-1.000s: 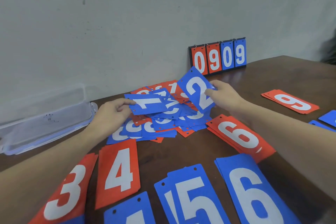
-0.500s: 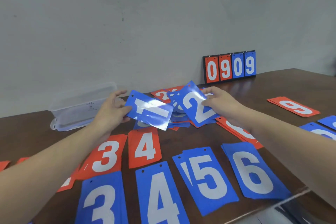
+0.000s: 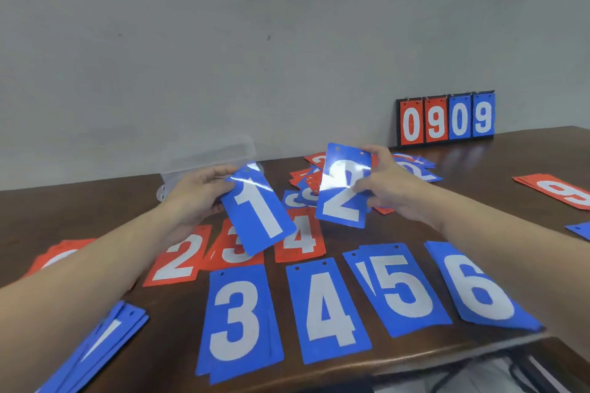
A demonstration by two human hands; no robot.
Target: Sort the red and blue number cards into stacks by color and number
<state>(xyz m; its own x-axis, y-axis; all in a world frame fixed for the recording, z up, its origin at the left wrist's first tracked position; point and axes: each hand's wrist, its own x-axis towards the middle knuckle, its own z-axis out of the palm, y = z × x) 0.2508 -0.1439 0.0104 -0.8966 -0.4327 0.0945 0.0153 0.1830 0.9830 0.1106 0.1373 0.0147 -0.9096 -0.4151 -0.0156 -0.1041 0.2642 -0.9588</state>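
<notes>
My left hand (image 3: 194,198) grips a blue 1 card (image 3: 258,214) by its top edge, lifted above the red stacks. A blue 2 card (image 3: 343,188) is held upright in my right hand (image 3: 388,188). Behind them lies the unsorted pile (image 3: 306,182) of mixed red and blue cards. Near me sit blue stacks: 1 (image 3: 99,348), 3 (image 3: 238,322), 4 (image 3: 327,313), 5 (image 3: 402,290), 6 (image 3: 479,287). Red stacks 2 (image 3: 177,258), 3 (image 3: 233,255) and 4 (image 3: 301,241) lie in the row behind; the red 3 is partly hidden by the held card.
A scoreboard (image 3: 447,118) reading 0909 stands against the wall. A clear plastic box (image 3: 207,159) sits behind my left hand. A red 9 stack (image 3: 562,191) lies at far right, another red stack (image 3: 57,257) at far left. The table's front edge (image 3: 479,357) runs close below the blue stacks.
Both hands lifted their cards off the pile and drew them toward me. The blue 1 turned from lying sideways to upright, and the blue 2 straightened.
</notes>
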